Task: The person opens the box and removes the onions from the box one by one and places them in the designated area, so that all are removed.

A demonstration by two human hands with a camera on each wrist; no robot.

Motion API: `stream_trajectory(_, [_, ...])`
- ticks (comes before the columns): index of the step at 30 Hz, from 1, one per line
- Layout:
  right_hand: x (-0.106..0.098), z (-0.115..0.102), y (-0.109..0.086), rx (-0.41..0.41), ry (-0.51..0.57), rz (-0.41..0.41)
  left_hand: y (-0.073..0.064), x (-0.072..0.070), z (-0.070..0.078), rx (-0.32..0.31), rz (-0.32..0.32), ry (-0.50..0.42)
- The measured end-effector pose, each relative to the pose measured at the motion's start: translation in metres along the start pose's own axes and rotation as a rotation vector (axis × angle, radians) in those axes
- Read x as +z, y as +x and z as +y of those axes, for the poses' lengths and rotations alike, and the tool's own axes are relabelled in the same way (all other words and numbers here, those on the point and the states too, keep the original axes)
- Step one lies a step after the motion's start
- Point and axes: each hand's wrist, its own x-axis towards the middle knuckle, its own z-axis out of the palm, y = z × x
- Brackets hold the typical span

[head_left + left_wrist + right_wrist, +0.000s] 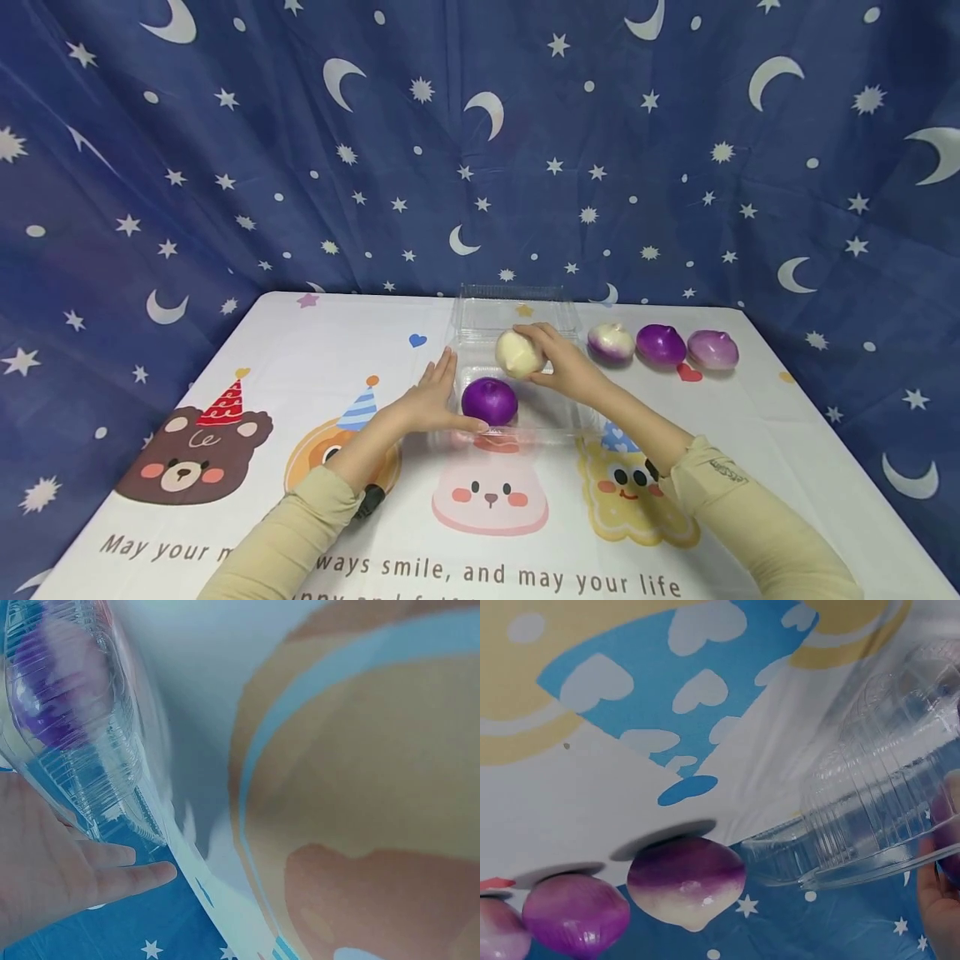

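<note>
A clear plastic clamshell box (pixel 558 425) lies open in the middle of the table, its lid (pixel 480 310) laid back. A purple onion (pixel 489 400) sits in its left half. My right hand (pixel 551 358) grips a pale white onion (pixel 517 353) just above the box's back part. My left hand (pixel 435 396) rests with straight fingers against the box's left wall (pixel 90 761). In the left wrist view the purple onion (pixel 52 682) shows blurred through the plastic. The right wrist view shows the box (pixel 870 817) from the side.
Three more onions lie in a row right of the box: a white-purple one (pixel 611 342), a deep purple one (pixel 661 345) and a pale purple one (pixel 713 349). The tablecloth (pixel 262 367) bears cartoon animals. A starry blue curtain (pixel 225 167) hangs behind.
</note>
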Motion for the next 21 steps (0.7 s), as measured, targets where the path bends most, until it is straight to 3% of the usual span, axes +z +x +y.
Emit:
stream_trajectory(5, [-0.005, -0.002, -0.005, 0.005, 0.057, 0.045, 0.0, 0.0, 0.001, 0.004, 0.005, -0.007])
stream_trajectory(21, [-0.023, -0.007, -0.03, 0.116, 0.073, 0.126, -0.002, 0.0, 0.001, 0.011, 0.006, -0.015])
